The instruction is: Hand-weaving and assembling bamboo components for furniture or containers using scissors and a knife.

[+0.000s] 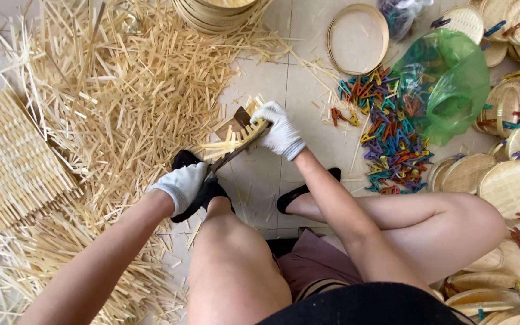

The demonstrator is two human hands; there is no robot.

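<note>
The left hand [182, 185], in a white glove, is closed round the handle of a knife [231, 151], low and just above the left knee; the blade runs up and to the right across a bundle of bamboo strips [227, 146]; the right hand [279, 131], also gloved, is wrapped round the far end of that bundle, pressing it where blade and strips meet; the bundle sits over the tiled floor [260, 180] between the two hands, just in front of a black shoe [195, 188]; a second shoe [301, 192] lies to the right; a wide heap of strips [121, 78] covers the floor to the left, with a woven mat [13, 159] at its edge; coloured clips [389, 141] lie scattered to the right beside a green bag [446, 84]; round woven trays [513, 186] are stacked along the right side; a bamboo hoop [357, 39] lies at the top.
</note>
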